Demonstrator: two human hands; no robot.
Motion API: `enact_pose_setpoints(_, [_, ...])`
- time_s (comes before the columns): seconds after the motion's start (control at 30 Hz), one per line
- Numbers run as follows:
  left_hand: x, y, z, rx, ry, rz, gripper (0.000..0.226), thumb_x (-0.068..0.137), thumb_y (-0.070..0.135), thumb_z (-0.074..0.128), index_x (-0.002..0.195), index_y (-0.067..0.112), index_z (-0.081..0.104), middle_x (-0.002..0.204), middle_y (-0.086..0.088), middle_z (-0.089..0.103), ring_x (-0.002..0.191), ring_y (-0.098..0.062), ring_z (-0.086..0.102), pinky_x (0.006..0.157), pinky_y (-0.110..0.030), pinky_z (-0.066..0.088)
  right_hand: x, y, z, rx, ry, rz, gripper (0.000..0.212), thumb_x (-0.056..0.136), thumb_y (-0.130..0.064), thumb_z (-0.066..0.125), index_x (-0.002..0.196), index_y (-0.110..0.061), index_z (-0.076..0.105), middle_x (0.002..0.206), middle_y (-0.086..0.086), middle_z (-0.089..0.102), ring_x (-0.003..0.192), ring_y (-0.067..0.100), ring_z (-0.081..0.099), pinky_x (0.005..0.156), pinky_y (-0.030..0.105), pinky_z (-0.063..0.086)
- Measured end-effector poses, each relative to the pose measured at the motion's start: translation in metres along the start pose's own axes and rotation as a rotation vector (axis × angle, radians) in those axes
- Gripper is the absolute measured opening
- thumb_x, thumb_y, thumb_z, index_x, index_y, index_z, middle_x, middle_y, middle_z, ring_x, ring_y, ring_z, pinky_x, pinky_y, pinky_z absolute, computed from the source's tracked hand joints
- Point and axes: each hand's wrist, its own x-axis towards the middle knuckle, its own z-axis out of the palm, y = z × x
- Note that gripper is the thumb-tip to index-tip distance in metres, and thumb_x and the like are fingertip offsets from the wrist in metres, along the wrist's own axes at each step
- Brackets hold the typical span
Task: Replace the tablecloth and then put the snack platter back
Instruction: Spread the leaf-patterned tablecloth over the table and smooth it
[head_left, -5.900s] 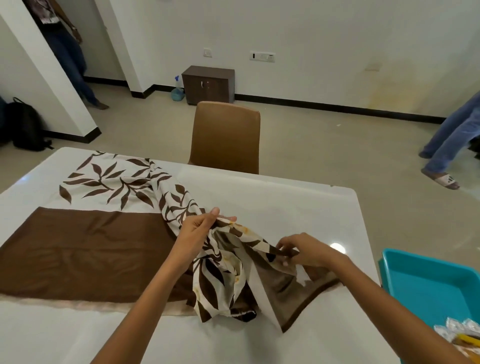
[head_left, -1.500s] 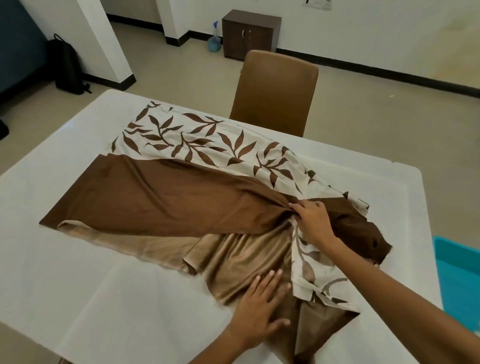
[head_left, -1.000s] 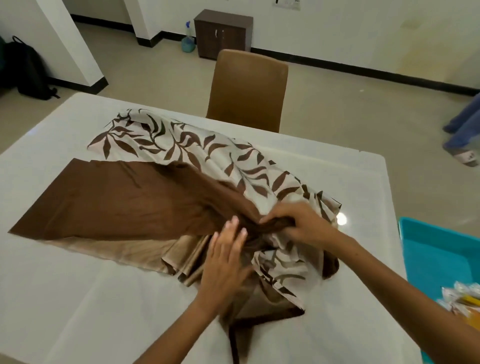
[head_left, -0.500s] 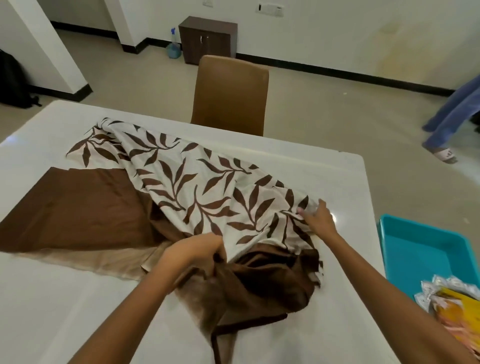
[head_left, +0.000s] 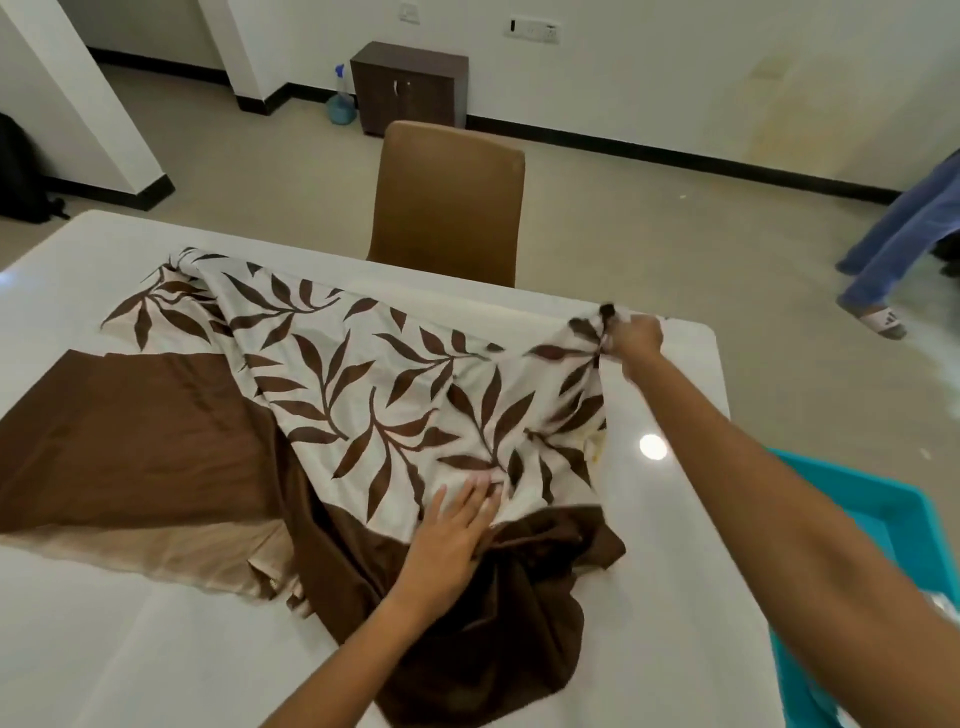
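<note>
My right hand pinches a corner of the leaf-print tablecloth out by the far right corner of the white table, while my left hand lies flat with straight fingers on the bunched middle. The cloth seems light, limp and slightly slick, so it should slide easily. I judge corners and hems the best holds.

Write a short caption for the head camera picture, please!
Right hand pulls a corner of the leaf-print tablecloth across the white table while left hand presses it flat.
</note>
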Motion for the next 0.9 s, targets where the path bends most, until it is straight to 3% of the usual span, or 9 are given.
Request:
enact_pose_setpoints(0.1, [0.008,-0.004,-0.027,-0.110,0.151,0.088,0.068,0.095,0.014,0.045,0.152,0.018,0.009,0.158,-0.002,0.014,0.145,-0.014,0.011,0.117,-0.037,0.011,0.016,-0.066,-0.007,0.148,0.051,-0.208,0.014,0.081,-0.023,0.057,0.067,-0.019,0.056,0.074,0.003,0.060,0.077,0.021,0.059,0.071,0.040,0.055])
enact_pose_setpoints(0.23, [0.016,0.005,-0.064,-0.084,0.175,0.205,0.073,0.091,0.004,0.054,0.151,0.013,0.013,0.158,-0.005,0.017,0.145,-0.015,0.015,0.117,-0.037,0.016,-0.024,-0.121,-0.025,0.258,0.114,-0.651,0.012,0.088,-0.005,0.050,0.092,-0.014,0.056,0.086,0.003,0.059,0.074,0.008,0.055,0.071,0.022,0.050])
enact_pose_setpoints(0.33, [0.002,0.005,-0.068,-0.088,0.096,0.290,0.082,0.082,-0.008,0.060,0.150,0.011,0.019,0.158,-0.004,0.017,0.145,-0.016,0.016,0.116,-0.038,0.017,-0.044,-0.086,-0.051,-0.280,-0.113,-0.806,0.024,0.084,0.001,0.057,0.106,-0.006,0.061,0.097,0.007,0.063,0.083,0.013,0.058,0.068,0.008,0.038])
enact_pose_setpoints(0.43, [-0.035,0.006,-0.061,-0.188,-0.027,0.257,0.076,0.091,0.007,0.049,0.150,0.037,0.012,0.156,0.010,0.019,0.142,-0.006,0.019,0.116,-0.029,0.017,-0.049,0.006,-0.075,-0.679,-0.329,-0.459,0.039,0.080,0.001,0.064,0.119,-0.003,0.058,0.121,0.015,0.060,0.111,0.031,0.055,0.088,0.021,0.041])
enact_pose_setpoints(0.53, [-0.069,0.019,-0.070,-0.487,-0.117,0.065,0.057,0.091,0.027,0.040,0.122,0.074,0.029,0.126,0.038,0.048,0.117,0.014,0.045,0.100,-0.011,0.034,-0.099,0.082,-0.082,-0.613,-0.268,-0.167,0.033,0.089,-0.015,0.058,0.120,-0.003,0.056,0.123,0.016,0.059,0.112,0.031,0.055,0.091,0.031,0.041])
enact_pose_setpoints(0.67, [-0.084,0.051,-0.083,-0.829,0.044,-0.234,0.041,0.087,0.026,0.044,0.091,0.061,0.064,0.076,0.027,0.067,0.077,0.002,0.063,0.070,-0.012,0.044,-0.189,0.136,-0.076,-0.406,-0.389,0.237,0.045,0.092,-0.056,0.039,0.088,-0.015,0.058,0.101,0.012,0.066,0.094,0.029,0.063,0.085,0.041,0.051])
enact_pose_setpoints(0.73, [-0.081,0.082,-0.081,-0.918,0.094,-0.306,0.040,0.092,0.019,0.046,0.089,0.050,0.070,0.075,0.025,0.068,0.079,0.005,0.063,0.073,-0.013,0.047,-0.219,0.148,-0.072,-0.196,-0.481,0.453,0.054,0.085,-0.067,0.039,0.094,-0.017,0.059,0.100,0.011,0.067,0.090,0.027,0.066,0.075,0.040,0.055])
enact_pose_setpoints(0.8, [-0.077,0.115,-0.082,-0.974,0.014,-0.317,0.046,0.097,0.005,0.044,0.100,0.049,0.059,0.084,0.040,0.062,0.090,0.021,0.054,0.082,-0.002,0.040,-0.229,0.155,-0.068,0.050,-0.505,0.540,0.049,0.085,-0.057,0.052,0.105,-0.013,0.060,0.102,0.013,0.068,0.091,0.030,0.067,0.072,0.041,0.057])
enact_pose_setpoints(0.9, [-0.076,0.140,-0.068,-0.834,-0.192,-0.015,0.048,0.097,0.009,0.043,0.129,0.044,0.037,0.120,0.054,0.037,0.116,0.029,0.032,0.101,-0.004,0.026,-0.231,0.148,-0.076,0.298,-0.388,0.610,0.031,0.086,-0.026,0.064,0.103,0.000,0.063,0.099,0.018,0.069,0.092,0.032,0.065,0.069,0.037,0.055])
